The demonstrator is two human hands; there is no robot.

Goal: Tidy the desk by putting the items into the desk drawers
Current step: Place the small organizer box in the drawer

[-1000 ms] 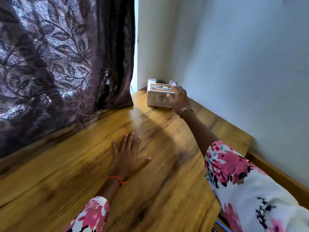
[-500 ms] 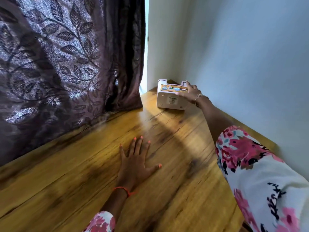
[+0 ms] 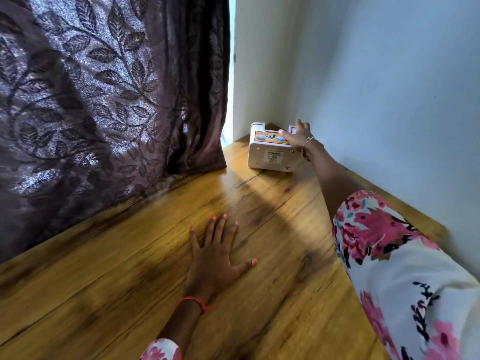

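A small white box-shaped device (image 3: 270, 158) with an orange picture label on top stands in the far corner of the wooden desk (image 3: 145, 268). My right hand (image 3: 298, 135) lies over its top right end, fingers curled onto it. My left hand (image 3: 217, 258) rests flat on the desktop in the middle, fingers spread, holding nothing. No drawer is in view.
A dark purple leaf-patterned curtain (image 3: 104, 100) hangs along the desk's left edge and touches the wood. A pale wall (image 3: 389, 87) runs along the right side and meets the corner behind the device.
My right hand has slid from the device's right side up onto its top. The view has moved closer to the corner. My left hand stays flat on the desk.
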